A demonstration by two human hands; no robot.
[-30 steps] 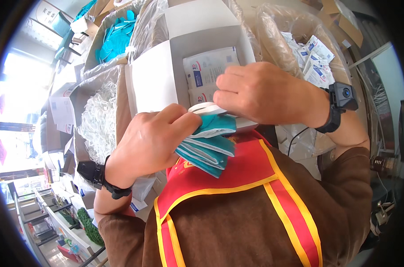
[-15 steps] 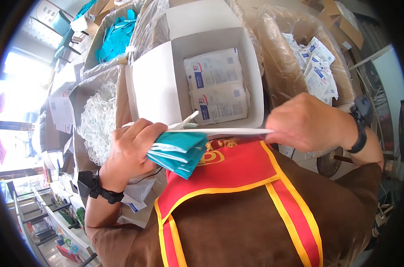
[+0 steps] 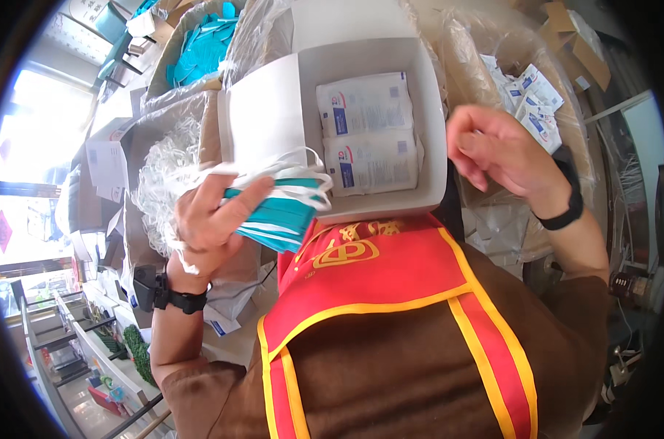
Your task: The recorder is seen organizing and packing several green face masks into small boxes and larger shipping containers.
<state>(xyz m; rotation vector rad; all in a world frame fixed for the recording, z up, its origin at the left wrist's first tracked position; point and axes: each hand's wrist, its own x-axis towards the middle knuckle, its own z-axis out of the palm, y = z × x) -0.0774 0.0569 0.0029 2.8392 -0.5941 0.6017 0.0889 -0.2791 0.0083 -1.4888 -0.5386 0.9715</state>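
My left hand [image 3: 213, 211] grips a stack of folded teal fabric pieces [image 3: 275, 223] with white edges, fingers closed over its left end. A loop of flat white strap [image 3: 304, 193] lies loosely over the stack's upper side and trails toward my fingers. My right hand [image 3: 502, 150] is raised to the right of the white carton, fingers loosely curled and apart, and I see nothing in it. In front of me the open white carton [image 3: 262, 110] holds white printed packets [image 3: 368, 132] lying flat in two rows.
At the left, a lined box holds a heap of white cords [image 3: 172, 157]. Beyond it, another box is filled with teal fabric pieces [image 3: 204, 47]. A plastic-lined box on the right holds loose white packets [image 3: 535, 99]. A metal-framed rack [image 3: 61, 358] stands lower left.
The white strap, stretched taut between both hands before, now lies slack over the stack. My right hand has let go and moved up. My left hand has loosened and shifted slightly upward.
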